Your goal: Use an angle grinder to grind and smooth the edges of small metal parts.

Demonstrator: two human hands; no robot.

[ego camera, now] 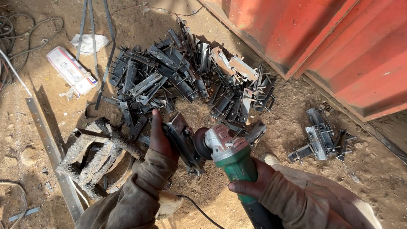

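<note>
Head view: left hand (160, 136) gripping metal bracket (182, 140) on the dirt; right hand (252, 177) clasping green grinder (227, 153), disc beside bracket. White rectangular carton (71, 70) upper left; red container (349, 30) right.

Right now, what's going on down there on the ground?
A person is crouched over sandy ground. Their left hand steadies a dark metal bracket, while the right hand grips a green angle grinder with its disc right at the bracket. Ahead lies a big pile of brackets, with a smaller pile to the right beside a red metal wall.
</note>
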